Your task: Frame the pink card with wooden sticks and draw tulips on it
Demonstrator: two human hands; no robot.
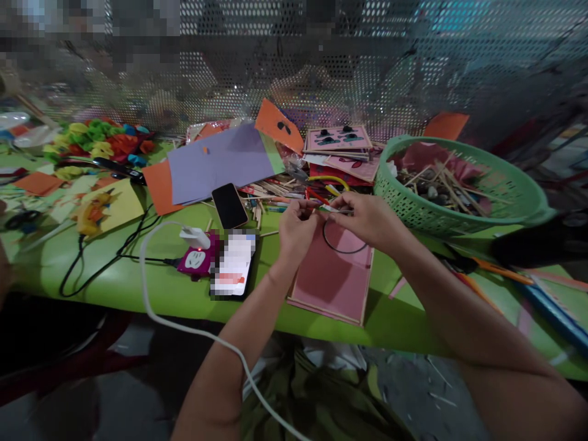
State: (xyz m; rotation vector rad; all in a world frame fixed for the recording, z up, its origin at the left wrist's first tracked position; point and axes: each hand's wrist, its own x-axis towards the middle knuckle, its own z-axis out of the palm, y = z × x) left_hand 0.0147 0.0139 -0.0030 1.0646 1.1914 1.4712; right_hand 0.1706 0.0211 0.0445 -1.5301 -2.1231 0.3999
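Observation:
Over the top of a pink card (pixel 333 285) framed with thin wooden sticks, both my hands are close together with fingers pinched. My left hand (pixel 296 226) is closed at the card's upper left; what lies in its fingertips is too small to make out. My right hand (pixel 365 220) pinches a small whitish piece (pixel 329 208) that points toward the left fingers. Below the right hand, a thin black loop (pixel 342 252) shows against the card, partly hidden by the fingers. Just beyond my hands lies a tool with a yellow handle (pixel 331 179).
A green basket (pixel 505 214) holding sticks and stones stands right. Left are two phones, one dark (pixel 229 205) and one lit (pixel 234 266), and a purple power socket (pixel 197 260) with a white cable (pixel 184 326). Purple sheets (pixel 220 159) and decorated cards (pixel 339 138) lie behind.

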